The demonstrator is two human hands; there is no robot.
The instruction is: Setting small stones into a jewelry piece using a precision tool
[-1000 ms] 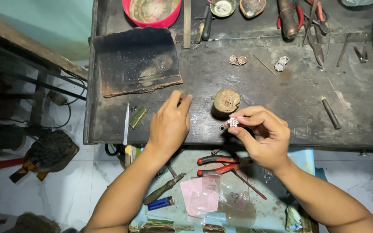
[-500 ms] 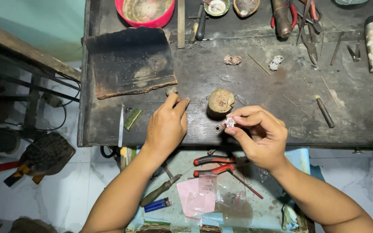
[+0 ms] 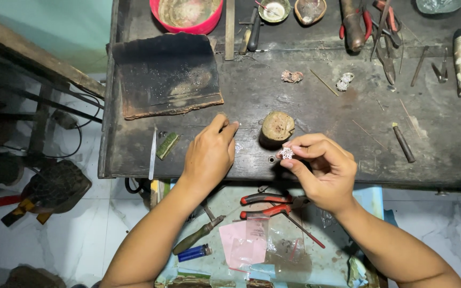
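The person's right hand [image 3: 321, 170] is pinching a small silvery ornament [image 3: 286, 153] between thumb and forefinger, with the other fingers curling in behind it, just over the near edge of the dark workbench [image 3: 316, 106]. The ornament is sitting at the fingertips on the hand's inner side, just below and beside a short round wooden stump [image 3: 277, 128] that is standing on the bench between the two hands. The left hand [image 3: 209, 154] is lying palm down on the bench edge with its fingers drawn close together, the thumb and forefinger tips meeting on the surface; whether anything is caught between them cannot be told. A tiny glinting speck [image 3: 238, 147] is lying just beside those fingertips, toward the stump. Out beyond the left hand, a charred black block [image 3: 166, 74] is lying on the bench, and beyond that a red bowl [image 3: 189, 15] is standing at the far edge. To the outer side of the left hand, a thin metal strip [image 3: 152, 154] and a small green piece [image 3: 167, 145] are resting near the bench edge. Below both wrists, on a lower tray, red-handled pliers [image 3: 268, 205] are lying near a pink slip of paper [image 3: 241, 242] and a green-handled tool [image 3: 198, 236]. Beyond the right hand, a dark-handled punch [image 3: 403, 143] is lying well apart on the bench.
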